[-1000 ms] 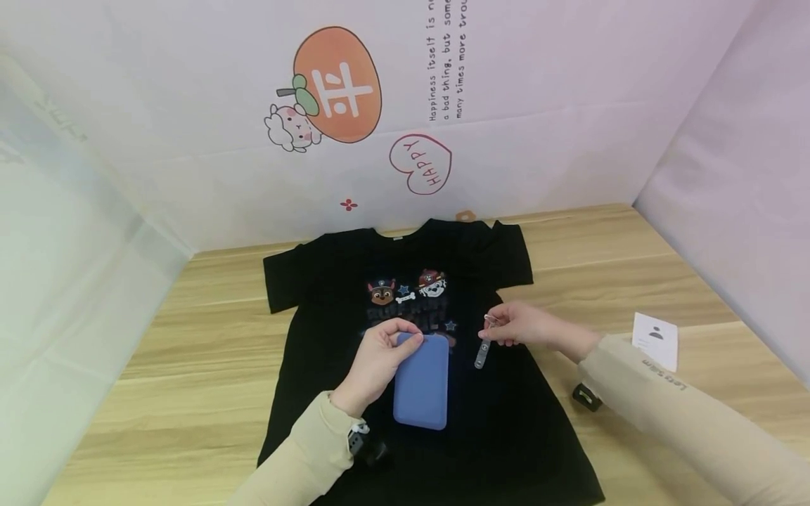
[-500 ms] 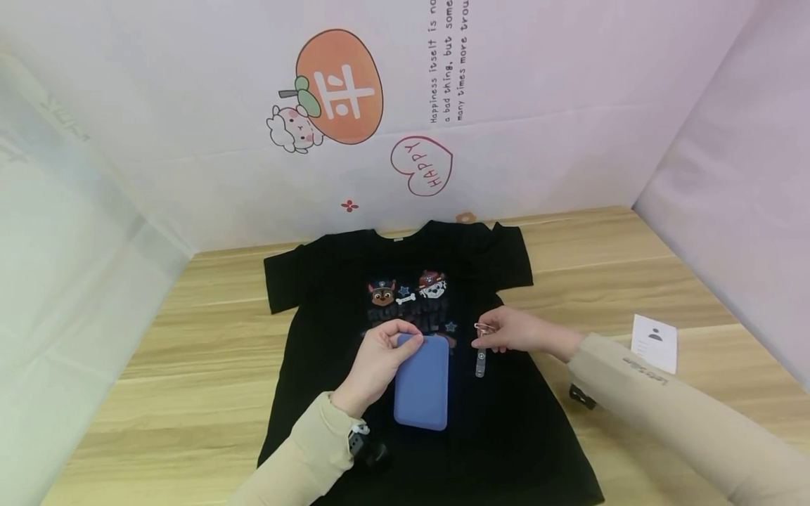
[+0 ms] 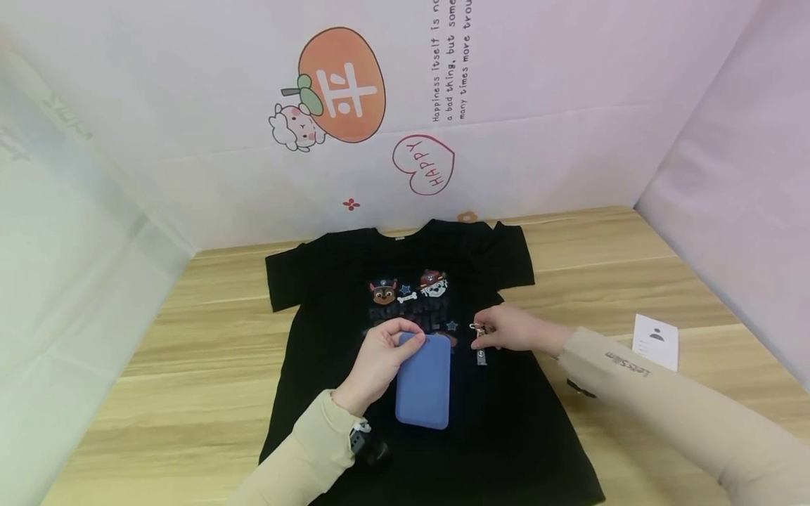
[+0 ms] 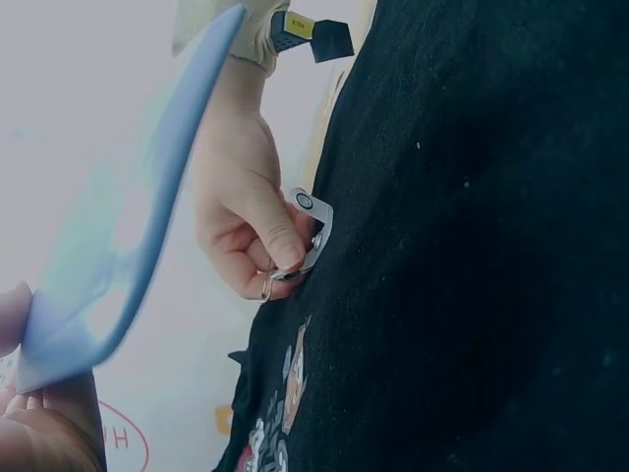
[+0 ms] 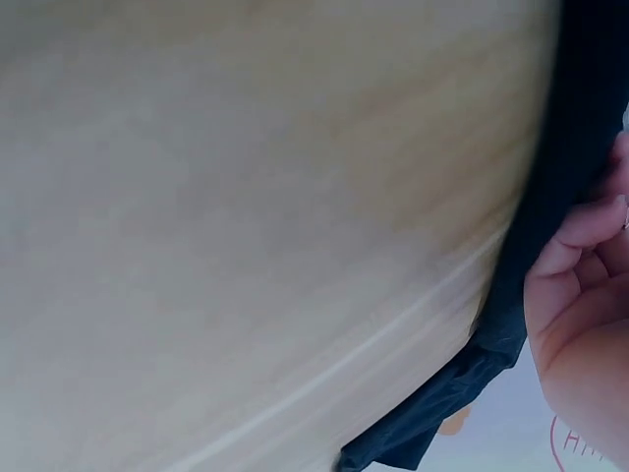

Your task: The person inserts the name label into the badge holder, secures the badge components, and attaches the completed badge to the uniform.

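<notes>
A black T-shirt (image 3: 500,436) with cartoon dogs printed on its chest lies spread on the table. My left hand (image 3: 380,362) pinches the top edge of a blue card holder (image 3: 422,386) above the shirt. In the left wrist view that holder (image 4: 128,216) stands tilted and apart from the cloth. To its right, my right hand (image 3: 515,328) pinches a badge clip with a snap strap (image 3: 481,357), whose strap hangs down. The left wrist view shows the strap's round snap (image 4: 305,201) and the thumb over the clip. The right wrist view hides the clip almost wholly.
A white card with a person icon (image 3: 655,343) lies on the wooden table (image 3: 190,365) at the right, beyond my right sleeve. Printed white cloth walls (image 3: 538,126) stand at the back and sides. A small black camera sits on each wrist.
My right hand has moved slightly left with the badge clip, and the strap has swung from slanted to hanging nearly straight. The left hand and the card holder stay nearly still.
</notes>
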The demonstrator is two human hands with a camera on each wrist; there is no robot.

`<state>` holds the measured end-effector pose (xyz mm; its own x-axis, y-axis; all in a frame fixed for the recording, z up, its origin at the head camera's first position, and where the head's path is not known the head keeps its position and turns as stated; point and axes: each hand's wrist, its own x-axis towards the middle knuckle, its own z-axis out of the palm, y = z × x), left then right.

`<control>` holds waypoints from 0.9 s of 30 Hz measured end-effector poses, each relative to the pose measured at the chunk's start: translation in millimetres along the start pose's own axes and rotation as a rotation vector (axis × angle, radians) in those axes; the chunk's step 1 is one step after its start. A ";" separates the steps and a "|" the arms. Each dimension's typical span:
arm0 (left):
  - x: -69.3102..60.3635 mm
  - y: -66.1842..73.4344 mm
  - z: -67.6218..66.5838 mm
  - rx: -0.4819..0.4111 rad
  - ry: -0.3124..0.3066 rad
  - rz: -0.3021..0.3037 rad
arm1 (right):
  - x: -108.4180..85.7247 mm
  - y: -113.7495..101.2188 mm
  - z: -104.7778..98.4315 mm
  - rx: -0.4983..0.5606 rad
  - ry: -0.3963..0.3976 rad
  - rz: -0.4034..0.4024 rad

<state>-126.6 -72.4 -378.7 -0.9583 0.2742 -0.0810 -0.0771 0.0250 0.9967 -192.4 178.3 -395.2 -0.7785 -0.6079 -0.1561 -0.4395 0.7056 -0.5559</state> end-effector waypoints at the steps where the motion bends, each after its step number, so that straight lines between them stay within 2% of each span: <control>1: 0.2 0.1 0.1 -0.002 -0.001 0.000 | 0.2 0.4 0.0 -0.006 -0.001 -0.003; 9: -0.5 0.6 1.4 -0.009 -0.012 -0.006 | 1.2 -0.3 -2.0 -0.030 0.007 -0.026; 17: -2.2 0.2 1.7 0.002 -0.004 -0.014 | 0.8 -1.1 -2.0 -0.081 0.024 0.025; 27: -1.4 0.7 1.8 0.000 0.001 -0.012 | 2.2 0.8 -6.1 -0.085 0.037 0.031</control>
<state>-124.8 -71.0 -377.9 -0.9577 0.2726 -0.0925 -0.0882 0.0282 0.9957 -197.2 179.7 -391.0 -0.8073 -0.5730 -0.1410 -0.4507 0.7530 -0.4795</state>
